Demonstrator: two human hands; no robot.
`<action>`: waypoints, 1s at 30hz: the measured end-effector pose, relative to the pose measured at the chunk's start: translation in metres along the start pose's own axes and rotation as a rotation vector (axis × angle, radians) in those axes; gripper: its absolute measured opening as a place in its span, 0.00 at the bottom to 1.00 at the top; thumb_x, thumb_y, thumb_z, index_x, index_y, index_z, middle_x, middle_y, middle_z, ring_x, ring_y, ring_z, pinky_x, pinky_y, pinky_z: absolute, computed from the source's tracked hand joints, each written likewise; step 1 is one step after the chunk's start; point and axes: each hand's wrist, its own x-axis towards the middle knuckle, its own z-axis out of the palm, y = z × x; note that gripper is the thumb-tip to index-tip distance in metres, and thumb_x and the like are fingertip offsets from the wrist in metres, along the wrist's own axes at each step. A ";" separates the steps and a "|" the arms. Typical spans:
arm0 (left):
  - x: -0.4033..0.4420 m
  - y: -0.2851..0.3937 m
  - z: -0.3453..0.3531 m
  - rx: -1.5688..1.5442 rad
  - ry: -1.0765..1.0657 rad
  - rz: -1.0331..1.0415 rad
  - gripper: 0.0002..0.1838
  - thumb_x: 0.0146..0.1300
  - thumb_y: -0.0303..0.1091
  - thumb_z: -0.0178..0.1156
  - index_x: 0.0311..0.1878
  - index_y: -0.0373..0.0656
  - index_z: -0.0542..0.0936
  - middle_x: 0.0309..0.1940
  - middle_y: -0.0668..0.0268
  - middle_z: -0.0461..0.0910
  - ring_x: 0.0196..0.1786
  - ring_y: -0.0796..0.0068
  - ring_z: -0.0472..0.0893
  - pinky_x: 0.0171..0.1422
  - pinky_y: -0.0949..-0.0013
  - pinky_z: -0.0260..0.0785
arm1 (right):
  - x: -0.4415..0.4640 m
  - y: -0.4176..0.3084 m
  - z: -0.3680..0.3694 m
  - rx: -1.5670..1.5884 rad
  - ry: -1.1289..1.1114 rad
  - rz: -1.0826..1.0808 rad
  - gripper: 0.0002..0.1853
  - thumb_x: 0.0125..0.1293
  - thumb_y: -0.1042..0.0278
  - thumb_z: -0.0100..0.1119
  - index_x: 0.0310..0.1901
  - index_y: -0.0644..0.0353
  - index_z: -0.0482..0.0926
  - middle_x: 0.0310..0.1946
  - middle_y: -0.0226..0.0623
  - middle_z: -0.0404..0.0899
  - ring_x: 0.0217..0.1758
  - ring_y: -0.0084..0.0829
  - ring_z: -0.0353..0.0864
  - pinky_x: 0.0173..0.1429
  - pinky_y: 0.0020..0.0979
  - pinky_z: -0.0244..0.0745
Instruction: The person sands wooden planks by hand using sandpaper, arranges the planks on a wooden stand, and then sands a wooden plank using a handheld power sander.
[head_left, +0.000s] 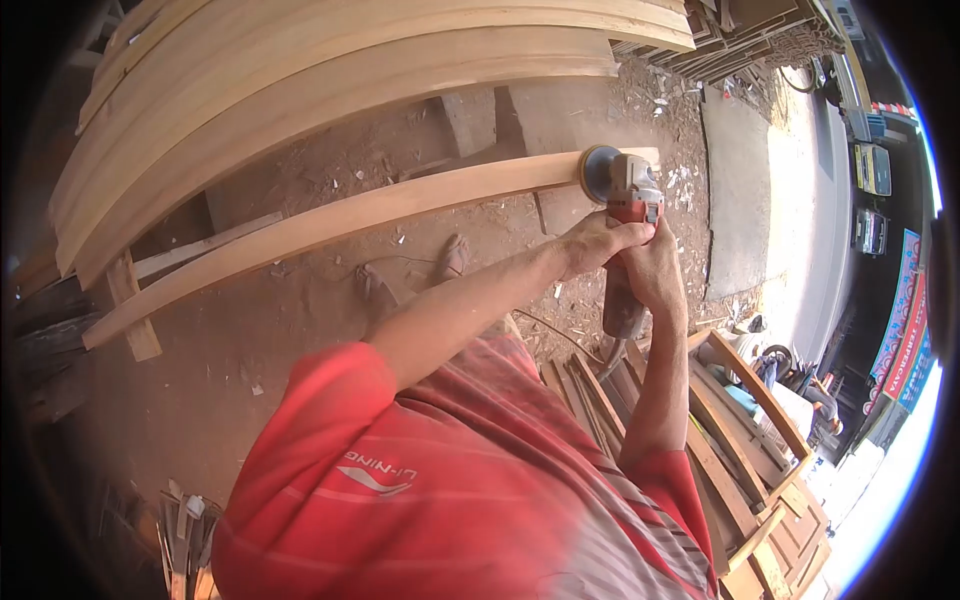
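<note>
Both my hands are closed around a red and grey angle grinder [632,190]. My left hand [590,246] grips it just behind the head, its thumb across the red housing. My right hand [655,268] wraps the body from the other side; some of its fingers are hidden. The grinder's round disc [598,173] rests against a long, narrow wooden board [400,203] close to its right end. A cord runs from the back of the tool. The board lies raised off the ground, its left end on a short wooden support [133,305].
Long planks [330,65] are stacked beyond the board. Wooden frames and panels [740,440] lie at lower right. Wood scraps [185,540] stand at lower left. My feet [455,257] are on dusty, chip-strewn ground. A road with vehicles [872,170] runs along the right.
</note>
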 end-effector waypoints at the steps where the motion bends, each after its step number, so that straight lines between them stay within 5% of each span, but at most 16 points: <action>1: 0.018 -0.002 0.002 0.034 0.009 0.025 0.34 0.75 0.55 0.61 0.72 0.37 0.73 0.63 0.59 0.79 0.65 0.66 0.81 0.71 0.59 0.73 | 0.008 0.008 -0.008 0.025 0.012 -0.031 0.28 0.66 0.56 0.67 0.61 0.67 0.77 0.48 0.53 0.88 0.51 0.43 0.90 0.53 0.41 0.83; 4: 0.046 -0.003 0.003 0.095 0.054 -0.079 0.32 0.74 0.52 0.61 0.70 0.38 0.75 0.61 0.59 0.80 0.64 0.66 0.81 0.70 0.60 0.73 | 0.028 0.018 -0.024 0.041 0.000 0.001 0.26 0.67 0.59 0.65 0.61 0.67 0.77 0.46 0.50 0.88 0.49 0.36 0.89 0.51 0.39 0.83; 8: 0.035 -0.010 -0.008 0.105 0.066 0.025 0.30 0.74 0.52 0.62 0.71 0.44 0.76 0.61 0.64 0.80 0.64 0.69 0.80 0.69 0.61 0.73 | 0.019 -0.002 -0.010 0.035 0.003 0.041 0.26 0.66 0.60 0.66 0.61 0.68 0.77 0.46 0.50 0.88 0.49 0.37 0.90 0.51 0.40 0.84; 12: -0.075 0.010 -0.030 -0.008 0.129 0.092 0.29 0.76 0.52 0.61 0.73 0.49 0.75 0.64 0.66 0.79 0.65 0.71 0.79 0.72 0.62 0.71 | -0.023 -0.042 0.060 0.032 -0.105 -0.087 0.32 0.61 0.54 0.71 0.57 0.74 0.75 0.46 0.60 0.87 0.52 0.51 0.90 0.54 0.45 0.84; 14: -0.148 0.021 -0.042 -0.004 0.217 0.251 0.30 0.77 0.52 0.60 0.74 0.45 0.73 0.66 0.67 0.78 0.68 0.72 0.78 0.72 0.62 0.71 | -0.058 -0.086 0.106 -0.105 -0.169 -0.120 0.34 0.60 0.50 0.72 0.54 0.75 0.74 0.46 0.67 0.86 0.53 0.60 0.89 0.54 0.50 0.83; 16: -0.227 0.029 -0.071 0.008 0.310 0.146 0.31 0.78 0.51 0.58 0.75 0.40 0.72 0.68 0.66 0.77 0.71 0.72 0.75 0.73 0.62 0.70 | -0.090 -0.130 0.154 -0.159 -0.282 -0.177 0.36 0.60 0.49 0.71 0.51 0.79 0.71 0.42 0.72 0.84 0.52 0.67 0.86 0.54 0.54 0.81; 20: -0.369 0.040 -0.090 0.008 0.663 0.419 0.31 0.81 0.49 0.54 0.77 0.38 0.68 0.72 0.64 0.73 0.74 0.71 0.72 0.79 0.62 0.62 | -0.144 -0.199 0.249 -0.251 -0.508 -0.439 0.29 0.68 0.51 0.59 0.48 0.77 0.68 0.35 0.68 0.84 0.44 0.67 0.87 0.51 0.57 0.82; 23: -0.449 0.022 -0.123 -0.194 0.714 0.511 0.34 0.81 0.50 0.50 0.80 0.38 0.64 0.76 0.60 0.69 0.79 0.66 0.68 0.83 0.58 0.59 | -0.171 -0.229 0.311 -0.181 -0.636 -0.544 0.26 0.68 0.54 0.62 0.46 0.73 0.67 0.33 0.67 0.84 0.43 0.67 0.87 0.49 0.58 0.81; 30: -0.451 0.035 -0.121 -0.155 0.685 0.505 0.33 0.81 0.49 0.51 0.79 0.38 0.65 0.74 0.59 0.71 0.77 0.67 0.71 0.81 0.59 0.62 | -0.177 -0.238 0.313 -0.199 -0.635 -0.524 0.25 0.67 0.54 0.63 0.46 0.72 0.67 0.33 0.66 0.84 0.44 0.67 0.87 0.51 0.57 0.81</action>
